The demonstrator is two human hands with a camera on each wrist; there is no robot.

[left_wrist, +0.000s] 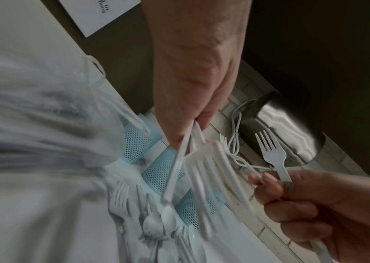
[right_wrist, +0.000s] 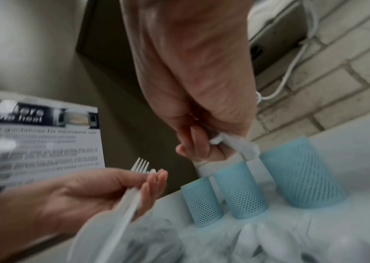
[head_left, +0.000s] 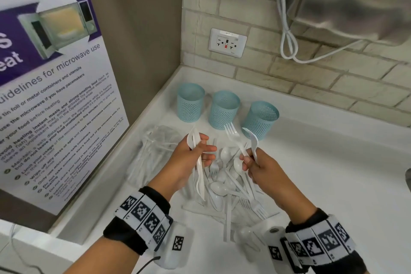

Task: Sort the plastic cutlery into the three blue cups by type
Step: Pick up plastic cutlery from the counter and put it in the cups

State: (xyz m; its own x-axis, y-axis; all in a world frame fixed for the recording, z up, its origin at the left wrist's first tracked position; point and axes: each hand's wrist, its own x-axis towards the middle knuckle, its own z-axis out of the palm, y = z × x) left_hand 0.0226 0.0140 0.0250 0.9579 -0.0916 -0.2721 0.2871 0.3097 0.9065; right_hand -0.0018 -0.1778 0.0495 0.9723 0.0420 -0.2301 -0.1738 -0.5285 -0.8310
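Three blue mesh cups stand in a row at the back of the white counter: left cup (head_left: pixel 190 102), middle cup (head_left: pixel 224 109), right cup (head_left: pixel 260 119). A pile of white plastic cutlery (head_left: pixel 231 187) lies in front of them. My left hand (head_left: pixel 200 153) grips a bundle of white pieces (head_left: pixel 196 158) upright, above the pile's left side. My right hand (head_left: pixel 250 162) holds a fork (head_left: pixel 233 138) and a second white piece (head_left: pixel 252 142), tips up, just before the right cup. In the left wrist view the fork (left_wrist: pixel 271 153) shows clearly.
A crumpled clear plastic bag (head_left: pixel 153 144) lies left of the pile. A microwave guidelines poster (head_left: pixel 51 95) leans on the left wall. A wall socket (head_left: pixel 227 42), a white cable (head_left: pixel 289 44) and a steel appliance (head_left: pixel 355 0) are on the brick wall behind.
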